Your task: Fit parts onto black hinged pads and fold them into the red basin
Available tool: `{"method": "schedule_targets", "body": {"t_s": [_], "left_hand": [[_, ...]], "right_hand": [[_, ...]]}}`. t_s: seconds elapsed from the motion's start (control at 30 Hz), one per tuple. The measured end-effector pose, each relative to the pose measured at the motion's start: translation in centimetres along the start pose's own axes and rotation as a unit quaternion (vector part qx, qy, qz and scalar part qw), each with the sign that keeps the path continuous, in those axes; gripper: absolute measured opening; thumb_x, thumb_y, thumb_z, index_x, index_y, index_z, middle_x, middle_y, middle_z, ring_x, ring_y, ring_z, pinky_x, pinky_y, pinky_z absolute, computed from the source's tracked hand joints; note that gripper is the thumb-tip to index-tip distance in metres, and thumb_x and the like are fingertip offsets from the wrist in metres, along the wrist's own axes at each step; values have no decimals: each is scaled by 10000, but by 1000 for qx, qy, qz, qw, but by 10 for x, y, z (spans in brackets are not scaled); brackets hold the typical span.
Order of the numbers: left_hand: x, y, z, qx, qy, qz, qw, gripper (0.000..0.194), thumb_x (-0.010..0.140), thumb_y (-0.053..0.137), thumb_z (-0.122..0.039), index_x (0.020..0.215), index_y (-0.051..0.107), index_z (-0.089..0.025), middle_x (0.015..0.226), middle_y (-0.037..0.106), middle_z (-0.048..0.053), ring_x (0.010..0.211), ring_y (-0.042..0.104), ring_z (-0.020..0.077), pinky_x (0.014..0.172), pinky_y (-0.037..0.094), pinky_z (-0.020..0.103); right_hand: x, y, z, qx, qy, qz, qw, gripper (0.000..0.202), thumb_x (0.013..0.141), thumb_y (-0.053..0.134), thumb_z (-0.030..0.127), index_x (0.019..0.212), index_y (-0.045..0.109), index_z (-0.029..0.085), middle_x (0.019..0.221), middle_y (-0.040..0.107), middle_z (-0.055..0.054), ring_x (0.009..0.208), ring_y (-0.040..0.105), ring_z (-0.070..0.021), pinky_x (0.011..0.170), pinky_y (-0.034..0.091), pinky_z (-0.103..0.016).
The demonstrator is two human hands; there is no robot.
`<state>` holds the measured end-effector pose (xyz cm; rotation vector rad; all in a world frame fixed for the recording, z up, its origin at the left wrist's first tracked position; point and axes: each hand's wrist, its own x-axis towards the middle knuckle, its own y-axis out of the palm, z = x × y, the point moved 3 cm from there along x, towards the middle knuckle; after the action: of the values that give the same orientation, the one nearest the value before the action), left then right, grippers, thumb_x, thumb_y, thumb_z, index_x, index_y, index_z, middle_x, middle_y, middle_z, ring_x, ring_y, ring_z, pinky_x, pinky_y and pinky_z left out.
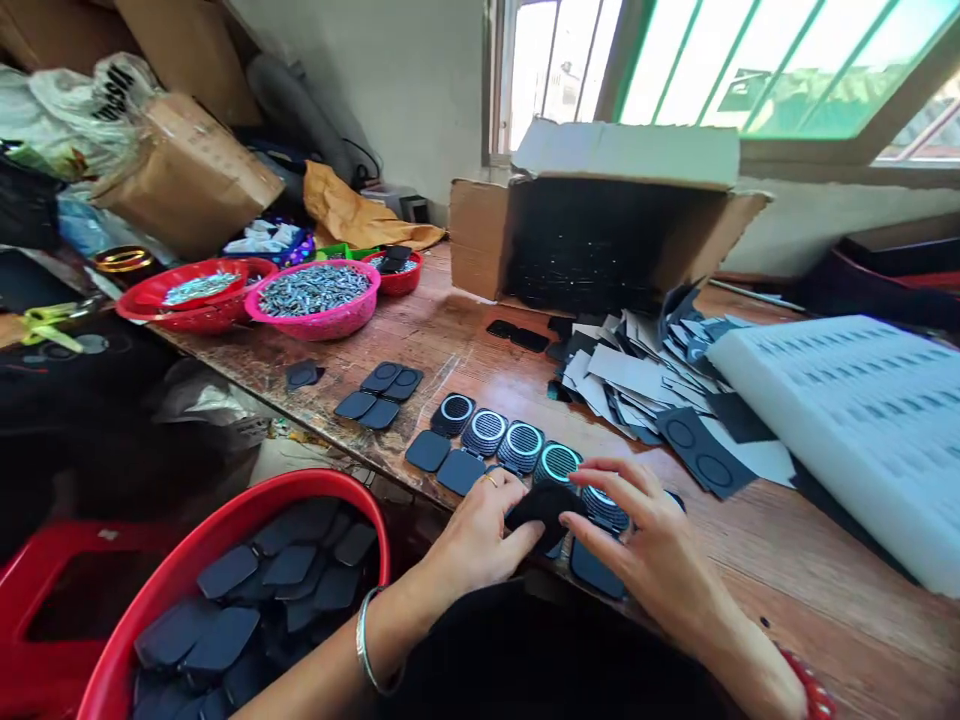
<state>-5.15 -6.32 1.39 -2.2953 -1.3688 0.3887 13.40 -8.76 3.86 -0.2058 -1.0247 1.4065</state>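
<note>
My left hand (484, 530), with a ring and a silver bangle, is closed on a dark, flat, rounded piece (551, 512) at the table's front edge. Beside it my right hand (649, 535) has its fingers apart, the thumb and a fingertip touching the piece's right side. Just beyond my hands runs a row of hinged black square pads with pale rings (523, 440), stacked in piles. Plain dark flaps (460, 470) lie folded out in front of them. What the held piece is exactly, I cannot tell.
A red tub (379, 530) of dark square pads stands below left. Farther back are a pink basket (315, 300) of small metal parts, red baskets (187, 295), and an open carton (600, 240). Loose card pieces (630, 375) and a white foam block (847, 420) lie to the right.
</note>
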Motion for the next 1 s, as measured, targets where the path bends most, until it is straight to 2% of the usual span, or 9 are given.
{"method": "schedule_targets", "body": {"t_s": [0.07,0.13,0.23,0.3,0.4,0.63,0.77,0.87,1.0], "left_hand": [[-2,-10,6,5,10,0,1000,229,778,648,-234,993,708,-181,1046,630,98,1040,577,267,946,452,387],[1,-24,17,-30,13,-20,999,511,727,717,-238,1228,625,-195,1190,600,116,1085,576,272,976,451,404],[11,-57,44,-47,-29,-112,992,872,670,773,-241,1452,390,-207,1293,545,140,1078,594,267,954,479,410],[19,-80,64,19,-78,-186,979,833,677,764,-223,1424,397,-186,1242,566,139,1095,588,275,977,465,429],[30,-99,85,89,-123,-225,963,746,648,780,-187,1326,469,-161,1170,590,138,1168,552,319,1019,426,478],[42,-102,103,69,-141,-214,964,810,558,845,-153,1287,494,-182,1112,635,101,1141,593,319,1009,434,451],[47,-107,111,30,-159,-207,965,832,506,856,-129,1269,527,-177,925,679,50,1026,648,316,960,458,437],[51,-112,117,-17,-177,-207,962,720,499,836,-112,1173,589,-184,826,676,17,973,661,304,921,475,417],[45,-121,112,-115,-185,-191,957,417,640,752,-195,1035,631,-137,836,692,54,842,685,245,779,524,345]], "right_hand": [[16,11,1,24,-9,23,999,125,886,627,314,802,673,233,991,679,-70,921,646,-237,796,524,-380],[27,17,1,40,10,4,999,186,891,609,309,728,647,227,939,682,-59,902,642,-230,807,504,-382],[35,17,-4,55,69,-60,994,192,863,638,371,740,664,226,962,680,-62,917,637,-234,853,477,-396],[36,16,-9,72,112,-71,989,217,834,661,421,743,679,225,981,682,-67,937,639,-243,860,473,-393],[35,18,-17,91,167,-53,980,271,787,684,486,737,696,219,990,694,-77,935,648,-261,830,480,-388],[25,19,-29,98,217,-53,970,332,721,731,546,711,722,214,885,725,-71,863,673,-270,787,522,-368],[17,15,-37,121,263,-36,957,329,731,743,546,763,731,219,844,730,-54,741,668,-228,666,540,-310],[9,12,-42,135,297,-34,945,348,720,751,557,780,729,215,781,721,-43,666,647,-207,571,517,-278],[-1,8,-42,161,326,-41,931,367,702,758,567,739,716,204,736,701,-48,687,626,-206,556,491,-262]]}}
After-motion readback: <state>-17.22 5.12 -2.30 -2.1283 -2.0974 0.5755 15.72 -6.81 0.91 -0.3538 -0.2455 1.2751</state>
